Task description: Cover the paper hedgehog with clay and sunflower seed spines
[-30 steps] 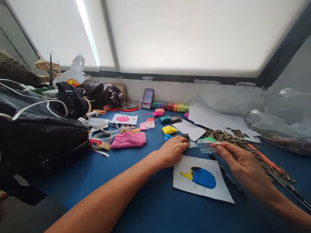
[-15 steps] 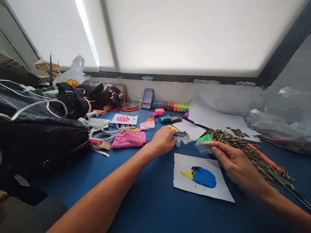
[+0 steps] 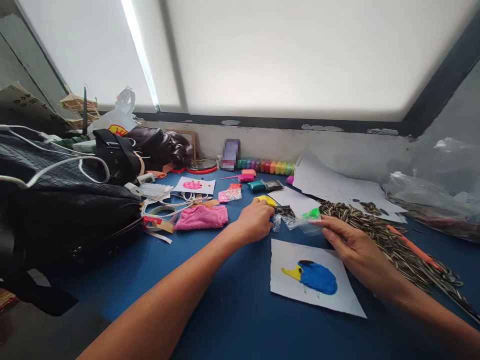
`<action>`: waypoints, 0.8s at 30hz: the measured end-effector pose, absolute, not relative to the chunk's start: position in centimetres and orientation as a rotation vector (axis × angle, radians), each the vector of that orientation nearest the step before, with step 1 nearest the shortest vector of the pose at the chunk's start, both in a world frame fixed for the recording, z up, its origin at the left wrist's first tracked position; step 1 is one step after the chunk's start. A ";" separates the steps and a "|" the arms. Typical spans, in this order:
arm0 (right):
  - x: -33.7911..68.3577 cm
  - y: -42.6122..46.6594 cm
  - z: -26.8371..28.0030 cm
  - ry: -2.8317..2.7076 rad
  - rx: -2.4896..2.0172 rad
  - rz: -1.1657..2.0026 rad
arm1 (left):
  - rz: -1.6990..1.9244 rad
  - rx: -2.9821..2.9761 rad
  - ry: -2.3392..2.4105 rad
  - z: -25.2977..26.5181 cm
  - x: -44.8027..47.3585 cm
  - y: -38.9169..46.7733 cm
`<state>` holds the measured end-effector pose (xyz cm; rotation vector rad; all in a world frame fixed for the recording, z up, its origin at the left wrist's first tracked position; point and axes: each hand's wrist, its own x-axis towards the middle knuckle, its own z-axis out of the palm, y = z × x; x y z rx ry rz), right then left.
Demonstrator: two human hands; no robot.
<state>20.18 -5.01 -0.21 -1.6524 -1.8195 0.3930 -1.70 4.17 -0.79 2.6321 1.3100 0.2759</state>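
My right hand (image 3: 350, 245) pinches the edge of a clear plastic bag of green clay (image 3: 311, 214). My left hand (image 3: 256, 220) rests on the table with its fingers curled down; what is under the fingertips is hidden. Beside those fingertips lie a yellow clay packet (image 3: 265, 200), a clear packet with some blue (image 3: 276, 223) and a black clay packet (image 3: 285, 212). In front of both hands is a torn white paper (image 3: 279, 285) bearing a blue clay body with a yellow pointed snout (image 3: 291, 272), a dark ear and pencilled legs.
Sunflower seeds (image 3: 348, 217) are heaped at the right, with an orange-handled tool (image 3: 414, 248) on them. A pink cloth (image 3: 201, 218), tape roll (image 3: 159, 220) and black bag (image 3: 75, 225) are on the left. White sheets (image 3: 337, 185) and a row of coloured clay (image 3: 268, 166) stand behind.
My right hand has brought the green clay bag slightly left and away from me, close to the black packet. My left hand stays nearly in place. The view has shifted a little.
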 end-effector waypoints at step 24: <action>19.4 -5.0 0.1 -1.768 -1.588 0.378 | 0.586 2.381 1.526 -1.6 -2.3 5.4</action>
